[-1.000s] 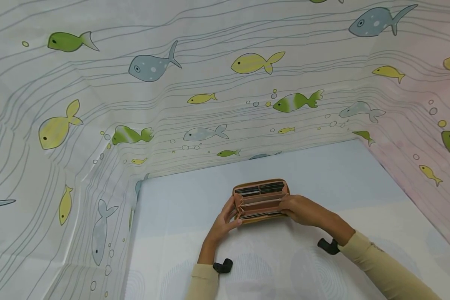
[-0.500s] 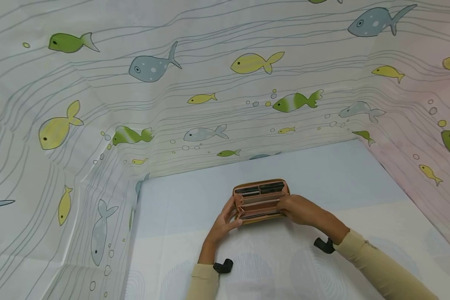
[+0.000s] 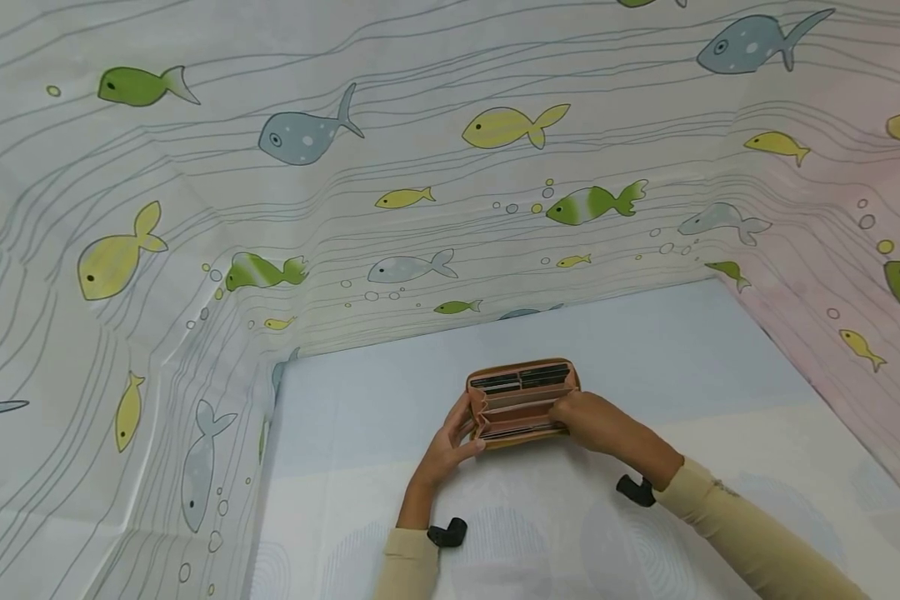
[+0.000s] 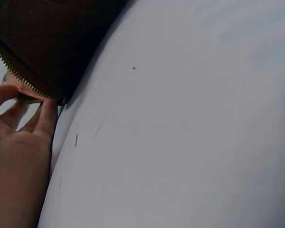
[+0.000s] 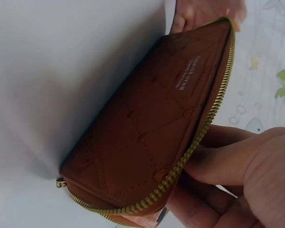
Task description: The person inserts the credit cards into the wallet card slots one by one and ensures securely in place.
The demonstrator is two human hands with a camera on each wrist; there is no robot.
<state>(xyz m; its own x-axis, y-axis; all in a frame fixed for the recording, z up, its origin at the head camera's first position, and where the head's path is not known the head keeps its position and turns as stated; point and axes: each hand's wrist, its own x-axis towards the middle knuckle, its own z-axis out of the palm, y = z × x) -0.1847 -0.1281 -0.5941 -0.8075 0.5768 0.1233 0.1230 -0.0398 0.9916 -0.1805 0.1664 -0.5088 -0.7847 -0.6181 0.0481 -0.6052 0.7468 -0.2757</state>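
Observation:
A brown zip-around wallet stands spread wide on the table, its pink inner pockets facing up. Dark cards fill slots along its far side. My left hand holds the wallet's left end, thumb at the near corner and fingers round the side. At the right end, my right hand reaches into the middle pockets with bent fingers; its fingertips are hidden inside, so I cannot tell what they hold. The right wrist view shows the quilted outer cover with gold zip teeth along its edge and a zip pull at the lower corner.
A pale blue and white cloth covers the table under the wallet. Fish-printed sheeting rises behind and at both sides. A black wrist camera sits at the left sleeve, another wrist camera at the right.
My right hand and forearm have slid left, with the fingers further over the wallet's inner pockets. The wallet and my left hand have stayed in place.

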